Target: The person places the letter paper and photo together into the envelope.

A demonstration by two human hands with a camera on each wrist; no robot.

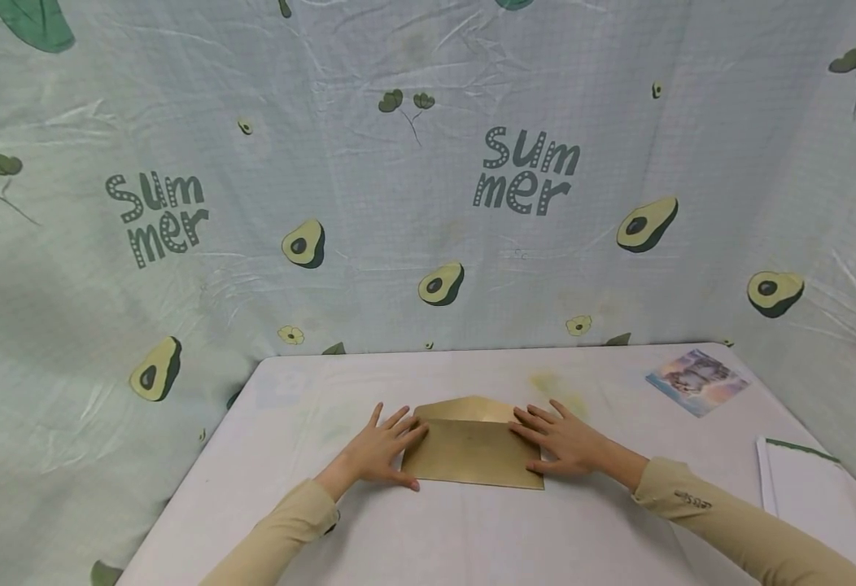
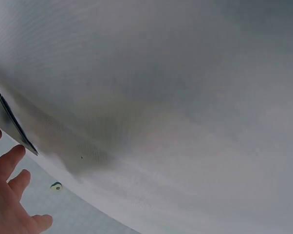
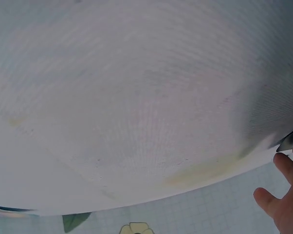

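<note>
Hands came first in the head view: the left hand (image 1: 380, 452) lay flat with fingers spread on the left end of a brown envelope (image 1: 472, 452), and the right hand (image 1: 563, 443) did the same on the right end. Neither gripped; straight fingers pressed down, which looked like a way to pin the envelope flat while its flap (image 1: 472, 407) stood open, pointing away from the person. The envelope sat near the middle of the white tabletop (image 1: 472, 537), towards the near side. Off to the far right lay a picture card (image 1: 697, 381), well apart, and white sheets with a dark edge (image 1: 801, 488) rested at the right border. Faint yellowish stains marked the surface beyond the envelope. A pale green cloth printed with avocados and the word "Summer" (image 1: 526, 171) hung behind and to both sides.

Over to the left wrist view: mostly blurred white tabletop (image 2: 175, 97), with the left hand's fingers (image 2: 10, 161) extended at the lower left corner. The envelope was not clearly shown.

Right wrist view, much the same: white tabletop (image 3: 137, 97) with a yellowish mark, printed cloth below, and relaxed fingers (image 3: 287, 168) at the lower right.
</note>
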